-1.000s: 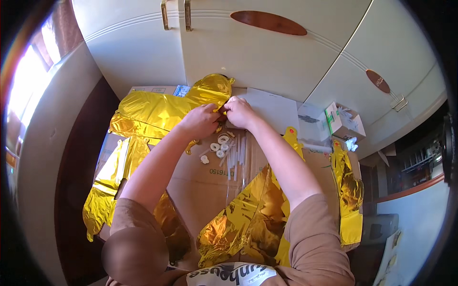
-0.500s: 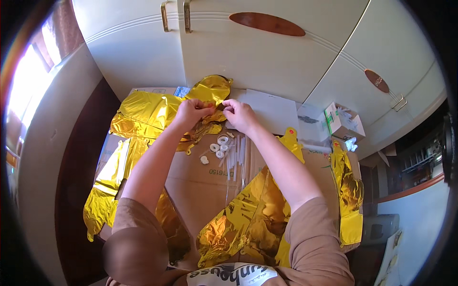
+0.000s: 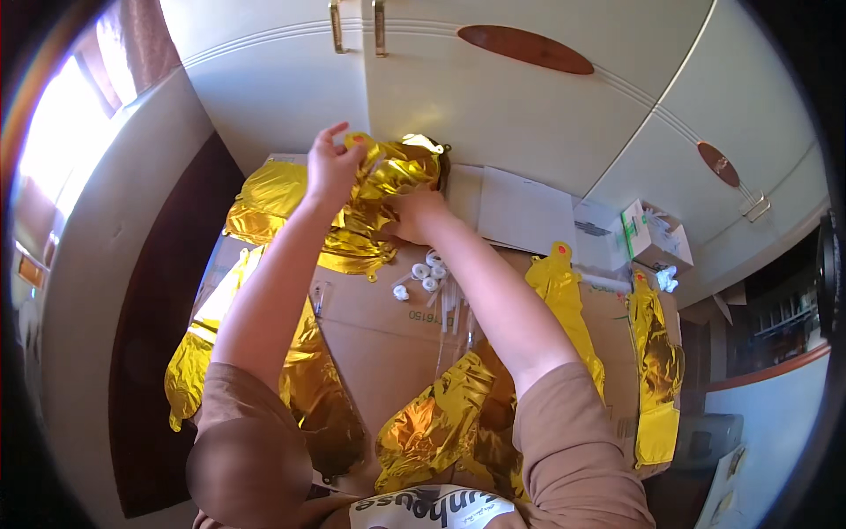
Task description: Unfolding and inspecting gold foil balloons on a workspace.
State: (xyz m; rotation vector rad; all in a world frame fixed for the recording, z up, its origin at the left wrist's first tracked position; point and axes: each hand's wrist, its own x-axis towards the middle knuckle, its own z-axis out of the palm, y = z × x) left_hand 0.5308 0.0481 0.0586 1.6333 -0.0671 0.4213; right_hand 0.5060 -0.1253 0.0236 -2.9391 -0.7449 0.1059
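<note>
My left hand [image 3: 333,172] is raised at the far side of the cardboard, its fingers pinched on the upper edge of a crumpled gold foil balloon [image 3: 374,189], beside a tab with a red dot. Lower and to the right, my right hand [image 3: 418,216] grips the same balloon's side, with some fingertips hidden in the folds. Just nearer than the right hand lie several white tape rolls [image 3: 430,284] and clear plastic straws [image 3: 451,309], partly behind my right forearm. A small crumpled white piece [image 3: 400,293] rests next to the rolls.
Flat gold foil balloons lie at the left [image 3: 269,198], near left [image 3: 317,397], near middle [image 3: 441,414] and right [image 3: 656,379] on the cardboard [image 3: 379,335]. White sheets [image 3: 527,210] and a small open box [image 3: 656,236] stand before the cream cabinet [image 3: 529,115].
My left hand has moved up and away from the right hand, lifting the balloon's edge. My right hand has shifted slightly down and nearer. The balloon has spread between them, and the view has shifted a little.
</note>
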